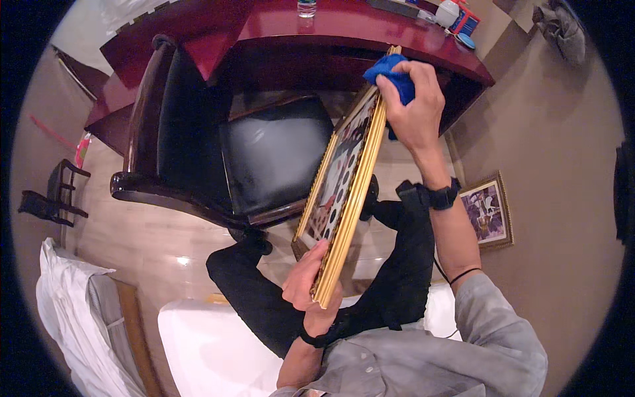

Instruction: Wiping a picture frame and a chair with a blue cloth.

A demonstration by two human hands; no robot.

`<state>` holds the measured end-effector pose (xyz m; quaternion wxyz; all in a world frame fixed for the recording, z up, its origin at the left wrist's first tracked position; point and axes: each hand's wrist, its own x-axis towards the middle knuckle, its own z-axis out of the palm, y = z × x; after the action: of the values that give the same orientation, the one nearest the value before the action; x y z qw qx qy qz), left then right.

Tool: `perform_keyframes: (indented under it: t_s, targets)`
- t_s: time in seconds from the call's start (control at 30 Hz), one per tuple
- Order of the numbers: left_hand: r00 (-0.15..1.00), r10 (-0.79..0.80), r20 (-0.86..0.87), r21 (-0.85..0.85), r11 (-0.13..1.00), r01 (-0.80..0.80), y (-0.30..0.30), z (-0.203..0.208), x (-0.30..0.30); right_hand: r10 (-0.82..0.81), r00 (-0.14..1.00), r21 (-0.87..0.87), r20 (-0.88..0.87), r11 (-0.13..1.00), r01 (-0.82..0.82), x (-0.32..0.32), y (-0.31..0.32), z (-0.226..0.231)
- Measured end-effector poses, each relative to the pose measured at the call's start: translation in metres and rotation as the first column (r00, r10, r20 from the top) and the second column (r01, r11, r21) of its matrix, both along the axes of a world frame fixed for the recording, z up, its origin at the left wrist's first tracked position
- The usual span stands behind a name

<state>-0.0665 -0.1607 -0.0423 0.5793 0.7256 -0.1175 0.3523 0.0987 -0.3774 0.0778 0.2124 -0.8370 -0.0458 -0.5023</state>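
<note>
Picture frame (340, 188), gilt-edged and holding a printed image, was held upright on edge above the person's lap, its long side running from the lower edge near the body up toward the front edge of the dark red surface (370, 30). The left hand (307, 281) was closed around the lower corner of the frame, the fingers wrapped over the gilt moulding. The right hand (413, 109) was clenched on a blue cloth (391, 74), which was pressed against the upper corner of the frame.

Handling was judged as follows. The frame was taken to be stiff and moderately light, since it was carried at one corner by one hand. The glazed face was judged fragile and slippery; hold was best taken on the moulding, not on the face. The cloth was soft and limp and conformed to the corner.

A black-seated wooden chair (264, 155) stood just beside the frame, tucked under the surface. A second, smaller framed picture (488, 212) was leaned against the wall to the right. A bottle (306, 8) and small containers (456, 16) were set at the far edge of the surface.
</note>
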Motion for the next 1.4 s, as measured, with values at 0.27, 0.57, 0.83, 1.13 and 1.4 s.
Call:
perform_keyframes:
  t_s: [0.27,0.57,0.83,1.13,1.4]
  targets:
    - [0.992,0.021,-0.126,0.013,1.000,-0.020,-0.002,0.001,-0.001,0.313,0.938,0.026,-0.150,0.949,-0.313,-0.121,0.081,-0.009]
    - [0.988,0.108,-0.107,0.000,0.994,-0.108,0.022,-0.021,-0.007,0.366,0.929,-0.183,-0.056,0.911,-0.370,-0.107,0.080,-0.017]
    - [0.968,0.150,-0.200,0.022,0.989,-0.149,0.022,-0.008,-0.004,0.270,0.941,0.037,0.203,0.958,-0.283,0.031,-0.019,-0.016]
    - [0.976,0.138,-0.171,-0.093,0.983,-0.156,0.024,-0.011,0.009,0.534,0.823,0.751,0.196,0.458,-0.476,0.092,-0.052,-0.012]
    - [0.994,0.082,-0.078,-0.587,0.801,-0.112,0.044,-0.025,0.013,0.512,0.740,0.404,0.436,0.624,-0.669,0.053,-0.001,0.093]
